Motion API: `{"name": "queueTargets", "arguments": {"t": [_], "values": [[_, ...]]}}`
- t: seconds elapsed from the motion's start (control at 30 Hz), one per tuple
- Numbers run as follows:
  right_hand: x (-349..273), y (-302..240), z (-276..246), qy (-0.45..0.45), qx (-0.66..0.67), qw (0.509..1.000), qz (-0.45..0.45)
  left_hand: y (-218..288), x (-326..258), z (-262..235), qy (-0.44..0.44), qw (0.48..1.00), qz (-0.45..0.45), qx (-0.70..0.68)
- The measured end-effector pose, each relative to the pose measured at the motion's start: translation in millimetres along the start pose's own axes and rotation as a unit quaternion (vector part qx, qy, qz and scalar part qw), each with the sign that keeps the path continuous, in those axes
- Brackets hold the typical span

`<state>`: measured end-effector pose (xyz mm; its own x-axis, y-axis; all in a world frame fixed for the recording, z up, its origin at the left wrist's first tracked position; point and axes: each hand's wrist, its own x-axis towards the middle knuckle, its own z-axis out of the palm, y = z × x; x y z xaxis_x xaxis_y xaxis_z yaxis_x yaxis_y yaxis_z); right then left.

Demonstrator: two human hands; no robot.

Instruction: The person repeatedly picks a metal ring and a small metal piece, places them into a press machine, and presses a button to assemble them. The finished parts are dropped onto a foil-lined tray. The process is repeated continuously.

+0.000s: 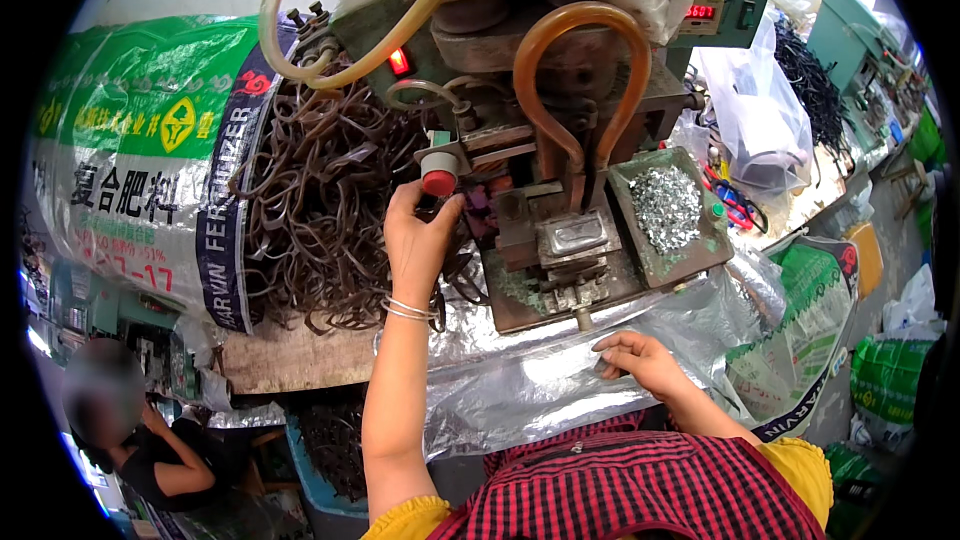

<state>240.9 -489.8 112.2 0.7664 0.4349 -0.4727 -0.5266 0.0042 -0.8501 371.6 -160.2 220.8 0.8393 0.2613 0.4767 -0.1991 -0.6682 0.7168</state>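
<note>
My left hand (418, 230) is raised just below a red push button (439, 182) on the machine (540, 70). Its thumb and forefinger are apart, with nothing seen between them; whether a fingertip touches the button I cannot tell. Beside it lies a heap of brown curved strips (335, 180), spilling out of a woven sack. My right hand (645, 360) hovers over the silver sheet (520, 365) at the table's front, fingers curled together; anything in them is hidden. Between the hands stands the machine's metal fixture (575, 237), two copper-coloured tube ends coming down behind it.
Right of the fixture, a tray (705, 258) holds small shiny metal pieces. The green-white sack (150, 170) fills the left. A clear plastic bag (755, 110) and dark strips lie at right. Lower left are a blue bin (310, 460) and a seated person (165, 450).
</note>
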Motion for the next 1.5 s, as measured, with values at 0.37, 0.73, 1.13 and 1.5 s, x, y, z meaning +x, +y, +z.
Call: {"name": "queueTargets", "arguments": {"t": [0.37,0.73,1.13,1.5], "values": [[0.2,0.8,-5.1,0.024,-0.009,1.000,0.007,9.6,-35.6,19.6,-0.071,0.958,0.041,0.275],[-16.7,-10.3,-12.6,0.055,-0.009,0.998,-0.035,36.8,-53.7,-50.8,0.087,0.979,0.019,0.182],[17.9,-133.3,-49.6,0.406,-0.565,0.644,-0.319,-37.6,30.0,-51.5,-0.126,0.767,0.164,0.608],[42.4,-132.7,-67.6,0.417,-0.557,0.610,-0.380,-20.9,51.6,-49.9,-0.136,0.885,0.037,0.445]]}}
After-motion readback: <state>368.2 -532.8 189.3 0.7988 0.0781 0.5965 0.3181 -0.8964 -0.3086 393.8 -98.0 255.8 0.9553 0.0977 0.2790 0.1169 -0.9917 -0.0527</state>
